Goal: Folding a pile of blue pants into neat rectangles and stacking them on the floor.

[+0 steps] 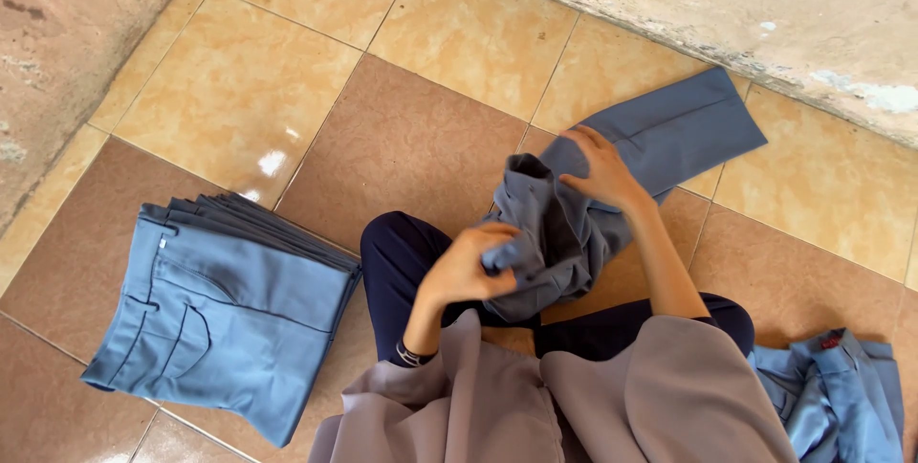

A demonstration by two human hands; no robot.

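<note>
I sit on a tiled floor with a pair of grey-blue trousers (574, 205) in front of my knees. My left hand (466, 267) grips a bunched part of the cloth near its lower edge. My right hand (602, 174) holds the bunched cloth higher up, fingers spread over it. One trouser leg (679, 133) stretches flat toward the wall at the upper right. My dark trouser legs (402, 257) and grey-mauve sleeves (660, 396) fill the bottom middle.
A neat stack of folded blue-grey trousers (225, 305) lies on the floor at my left. A crumpled heap of blue garments (837, 391) sits at the bottom right. A rough plaster wall (765, 13) runs along the top right, another wall (67, 33) at the left.
</note>
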